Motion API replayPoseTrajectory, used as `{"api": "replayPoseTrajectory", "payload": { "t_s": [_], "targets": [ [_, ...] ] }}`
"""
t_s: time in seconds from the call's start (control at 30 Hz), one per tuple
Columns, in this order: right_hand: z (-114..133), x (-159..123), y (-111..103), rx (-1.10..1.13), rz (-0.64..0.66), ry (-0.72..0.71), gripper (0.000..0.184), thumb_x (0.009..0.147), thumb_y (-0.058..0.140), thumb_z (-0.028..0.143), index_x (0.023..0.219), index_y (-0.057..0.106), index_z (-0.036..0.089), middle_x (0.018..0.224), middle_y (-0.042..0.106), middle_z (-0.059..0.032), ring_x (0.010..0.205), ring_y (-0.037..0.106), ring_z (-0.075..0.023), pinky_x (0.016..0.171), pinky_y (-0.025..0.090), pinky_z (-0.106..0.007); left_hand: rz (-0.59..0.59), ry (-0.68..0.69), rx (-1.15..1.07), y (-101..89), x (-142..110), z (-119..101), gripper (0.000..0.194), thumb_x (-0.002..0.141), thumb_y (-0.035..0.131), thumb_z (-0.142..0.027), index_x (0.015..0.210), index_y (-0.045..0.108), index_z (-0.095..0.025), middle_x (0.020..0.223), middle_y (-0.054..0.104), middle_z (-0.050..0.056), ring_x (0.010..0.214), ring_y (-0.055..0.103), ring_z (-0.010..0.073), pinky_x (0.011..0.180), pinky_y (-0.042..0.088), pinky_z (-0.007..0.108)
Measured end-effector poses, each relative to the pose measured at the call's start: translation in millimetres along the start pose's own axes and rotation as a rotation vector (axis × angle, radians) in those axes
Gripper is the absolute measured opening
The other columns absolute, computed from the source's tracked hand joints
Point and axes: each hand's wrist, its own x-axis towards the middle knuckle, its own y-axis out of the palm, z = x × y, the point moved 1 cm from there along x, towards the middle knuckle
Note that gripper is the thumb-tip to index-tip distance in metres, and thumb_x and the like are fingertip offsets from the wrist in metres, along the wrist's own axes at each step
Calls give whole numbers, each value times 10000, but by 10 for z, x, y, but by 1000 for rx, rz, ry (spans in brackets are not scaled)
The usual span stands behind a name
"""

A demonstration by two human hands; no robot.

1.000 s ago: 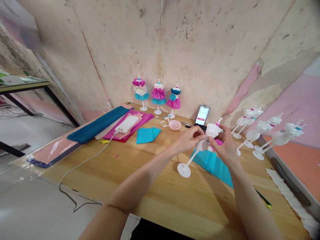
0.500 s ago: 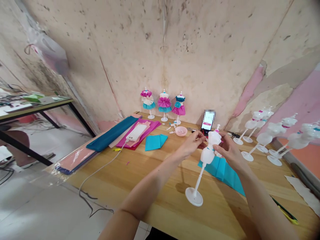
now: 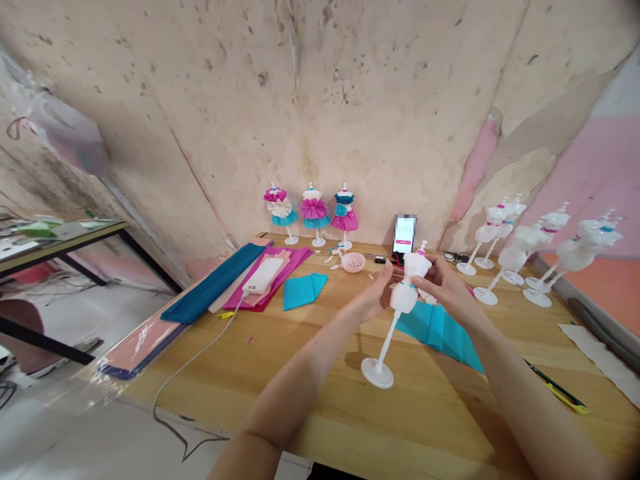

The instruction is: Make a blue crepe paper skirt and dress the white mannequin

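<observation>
One white plastic dress-form mannequin (image 3: 411, 283), light and stiff with a thin stem, best held at the torso, tilted above the desk (image 3: 310, 393); left hand (image 3: 375, 293) and right hand (image 3: 444, 285), fingers (image 3: 389, 272) grasping the torso; teal crepe paper (image 3: 435, 333) just beside.

Bright, even light; source unclear, possibly overhead. Soft shadow on the wooden table (image 3: 320, 393) just below the left hand (image 3: 373, 297), beside the base of the white dress form (image 3: 404, 297). Right hand (image 3: 445, 283) shows no motion blur. Phone screen (image 3: 404, 245) beyond the hands glows without hard glare; pixelated patch (image 3: 405, 228) above it. Wide-angle bowing at the edges bends the plaster wall (image 3: 150, 133). Well left of the left hand, the side table (image 3: 60, 241) looks slightly soft.
</observation>
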Motion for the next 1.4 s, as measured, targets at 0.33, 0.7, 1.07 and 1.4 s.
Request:
{"api": "replayPoseTrajectory", "payload": {
  "t_s": [0.33,0.7,1.07,1.4],
  "targets": [
    [-96,47,-132,-105,-126,-64,433,899,541,495,1223,462,218,955,715,-58,942,687,-241,846,530,-466,-97,313,280,-15,-33,-185,536,818,669,-373,1261,420,-203,1295,517,129,1064,607,217,853,530,358],
    [151,-79,-20,-265,-126,37,392,836,594,564,1010,647,217,783,667,-29,699,644,-188,638,478,-304,-454,695,956,-27,-107,-285,293,862,604,-238,1147,540,-225,1144,582,65,1098,533,205,972,423,360],
    [191,-92,-37,-247,-127,13,386,830,589,580,897,655,205,749,641,-27,665,594,-164,610,449,-280,-643,732,1022,-250,-107,-432,270,871,588,-231,1139,568,-251,1136,619,47,1088,571,197,960,430,345],
    [-371,181,-22,-337,-80,6,381,823,598,569,933,663,209,833,675,-52,727,612,-189,627,456,-296,-815,955,297,-1068,-557,-1308,589,787,716,-392,1242,383,-224,1127,604,73,973,658,176,849,537,325]
  ]
}}
